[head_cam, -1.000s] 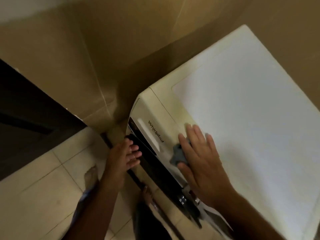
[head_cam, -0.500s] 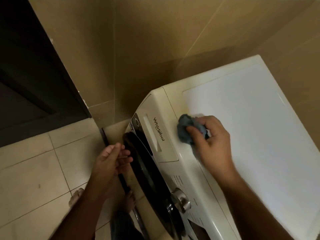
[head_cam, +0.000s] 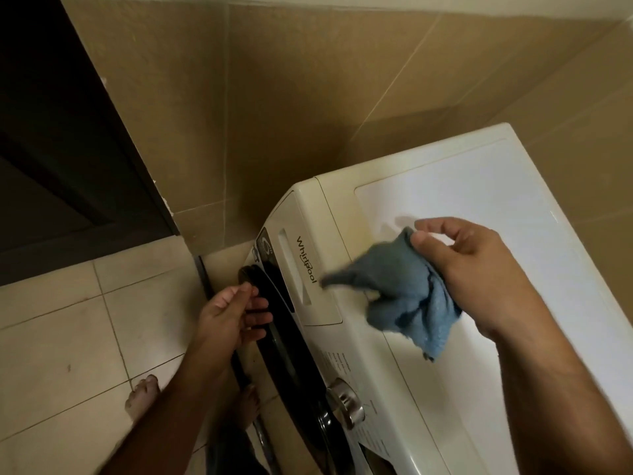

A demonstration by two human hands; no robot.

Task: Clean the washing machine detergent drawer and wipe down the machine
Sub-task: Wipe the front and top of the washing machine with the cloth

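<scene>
Doorway: a dark brown door frame (head_cam: 102,138) fills the far left, next to the tan tiled wall (head_cam: 281,108).
Floor: pale beige floor tiles (head_cam: 68,344) with thin grout lines; my bare foot (head_cam: 142,399) stands on them, and the other foot is partly hidden behind my left forearm.
My left hand (head_cam: 229,318): it is down in front of the machine, fingers loosely curled and holding nothing, fingertips right at the rim of the round dark glass door (head_cam: 284,337). Whether they touch it, I cannot tell.
Machine: the cream-white front-loading washing machine (head_cam: 445,389) stands in the corner, close against the wall, seen from above.
Detergent drawer: the cream detergent drawer front (head_cam: 310,279) with dark brand lettering sits at the upper left of the front panel, flush with it, beside a small black display.
Dial: a silver round control knob (head_cam: 346,402) lies lower on the same panel, with small printed labels around it.
Cloth: the crumpled blue terry cleaning cloth (head_cam: 400,289) hangs bunched over the front edge of the top, one corner trailing towards the drawer; contact with the surface is unclear.
My right hand (head_cam: 476,269): thumb and fingers pinch the cloth's upper edge, above the bright white lid panel.
</scene>
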